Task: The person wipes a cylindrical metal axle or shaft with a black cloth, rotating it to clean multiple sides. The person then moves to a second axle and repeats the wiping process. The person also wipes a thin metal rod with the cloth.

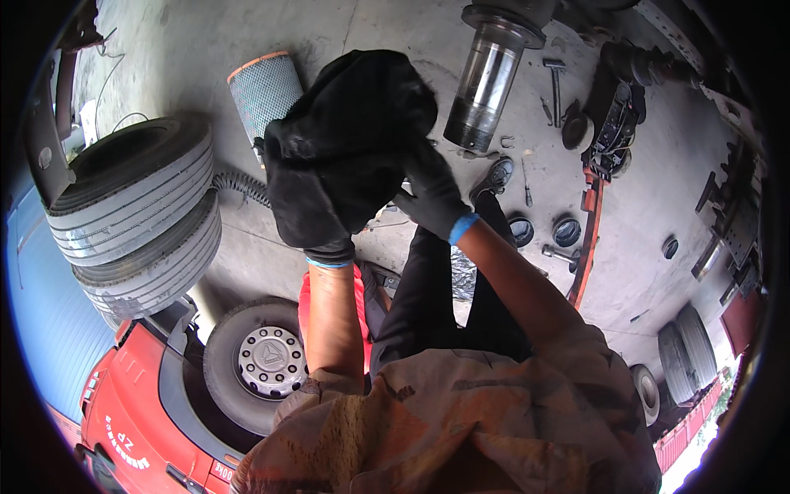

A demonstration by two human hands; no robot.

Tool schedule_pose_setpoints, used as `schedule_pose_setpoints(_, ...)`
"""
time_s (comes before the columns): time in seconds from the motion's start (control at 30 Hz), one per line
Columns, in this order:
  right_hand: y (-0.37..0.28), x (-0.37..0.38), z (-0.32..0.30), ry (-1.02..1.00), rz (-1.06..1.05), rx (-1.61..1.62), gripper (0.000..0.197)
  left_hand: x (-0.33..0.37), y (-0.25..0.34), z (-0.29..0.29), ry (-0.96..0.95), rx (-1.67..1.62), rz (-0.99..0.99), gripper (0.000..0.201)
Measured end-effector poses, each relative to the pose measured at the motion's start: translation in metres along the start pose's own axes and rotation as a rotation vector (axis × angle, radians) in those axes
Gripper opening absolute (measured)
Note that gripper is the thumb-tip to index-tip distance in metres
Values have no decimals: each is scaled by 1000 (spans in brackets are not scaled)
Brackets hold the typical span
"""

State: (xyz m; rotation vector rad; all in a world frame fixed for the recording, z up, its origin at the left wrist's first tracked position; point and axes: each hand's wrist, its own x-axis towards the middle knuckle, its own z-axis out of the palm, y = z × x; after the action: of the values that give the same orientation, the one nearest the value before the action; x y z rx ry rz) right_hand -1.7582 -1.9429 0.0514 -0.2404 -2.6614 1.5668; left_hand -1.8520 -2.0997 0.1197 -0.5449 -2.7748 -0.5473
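A bunched black cloth [354, 123] is held up in front of me, well above the floor. My left hand [331, 249], in a black glove with a blue cuff, reaches up into its lower part; the folds cover the fingers, and the cloth hangs over and around them. At the cloth's right side is my right hand [438, 202], gloved the same way. Its fingers are closed at the cloth's edge, partly hidden by the dark fabric. Behind the cloth, a cylindrical air filter [267, 95] with an orange rim stands partly covered.
A shiny axle end [485, 86] juts down ahead. Stacked tyres [136, 193] stand left, above a red truck [148, 412] with a wheel [263, 362]. A hammer [556, 89], a screwdriver [527, 183] and rings [566, 230] lie on the floor, near an orange-red bar [589, 230].
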Motion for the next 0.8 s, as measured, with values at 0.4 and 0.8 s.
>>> schedule_pose_setpoints(0.4,24,-34,9,120,254,415,39,-27,22,118,-193,113,616,51)
schedule_pose_setpoints(0.8,82,-49,10,-7,576,381,27,44,167,215,-446,642,695,33)
